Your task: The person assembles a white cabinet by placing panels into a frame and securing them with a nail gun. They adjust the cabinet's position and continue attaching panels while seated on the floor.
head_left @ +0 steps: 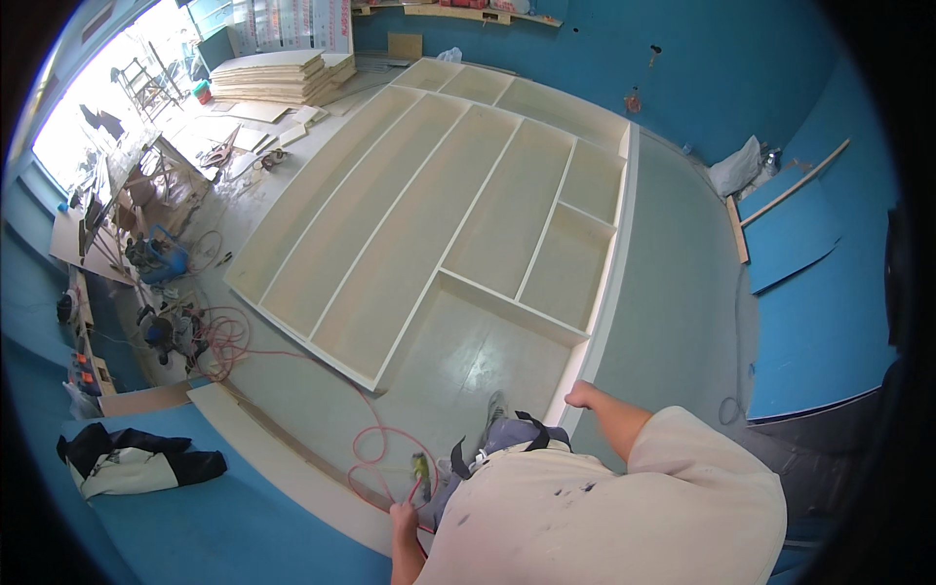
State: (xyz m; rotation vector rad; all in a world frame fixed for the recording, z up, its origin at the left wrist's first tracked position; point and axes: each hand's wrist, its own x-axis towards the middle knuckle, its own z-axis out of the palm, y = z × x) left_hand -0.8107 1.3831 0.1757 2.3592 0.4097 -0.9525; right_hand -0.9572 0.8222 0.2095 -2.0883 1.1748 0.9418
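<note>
My right hand (582, 395) is closed over the near end of a long white side board (603, 327). That board belongs to a large white shelf frame (441, 270) lying flat on the floor, with several long compartments. Low down, my left hand (403, 517) is closed at a thin red air hose (357, 468), which loops on the floor beside it. Just beyond that hand is a green and black tool (421, 472), small and partly hidden by the hose. My legs and shoe stand in the frame's open near bay.
Stacked boards (268, 78) lie at the far left. Tools, a blue compressor-like machine (166, 255) and offcuts clutter the left side. A dark and light jacket (141, 460) rests on the blue surface at lower left. Blue sheets (814, 322) stand at right.
</note>
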